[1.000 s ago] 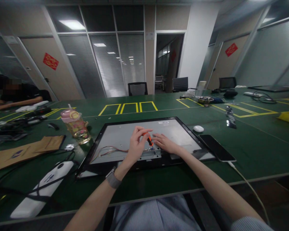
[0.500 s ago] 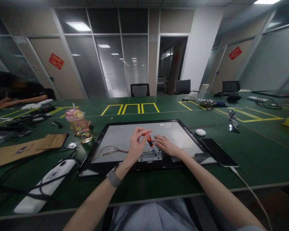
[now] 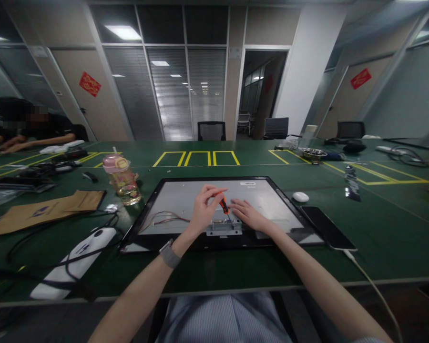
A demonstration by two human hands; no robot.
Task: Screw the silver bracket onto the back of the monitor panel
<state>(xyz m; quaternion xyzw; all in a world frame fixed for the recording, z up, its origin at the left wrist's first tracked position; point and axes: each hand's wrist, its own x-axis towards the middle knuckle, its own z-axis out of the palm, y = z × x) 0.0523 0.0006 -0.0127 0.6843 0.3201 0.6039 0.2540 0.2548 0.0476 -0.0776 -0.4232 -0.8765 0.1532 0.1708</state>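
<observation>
A flat display panel (image 3: 186, 197) with a grey metal back and black frame lies on the table before me. My left hand (image 3: 204, 207) grips a red-and-black screwdriver (image 3: 224, 205) by its handle. The shaft slants down to a small metal bracket (image 3: 224, 231) at the panel's near edge; whether the tip sits in a screw is too small to tell. Just right of the screwdriver, my right hand (image 3: 248, 215) lies flat on the panel, fingers stretched out. Thin coloured wires (image 3: 168, 216) run across the panel left of the bracket.
On the left stand a pink-lidded bottle (image 3: 123, 181), a brown paper bag (image 3: 50, 209) and a white power strip (image 3: 75, 264) with black cables. To the right lie a white earbud case (image 3: 301, 196) and a phone (image 3: 329, 228) on a cable. Another person (image 3: 39, 126) sits far left.
The camera view has shifted slightly, moving the scene a little to the right. My left hand keeps the screwdriver at the bracket, and my right hand stays flat on the panel.
</observation>
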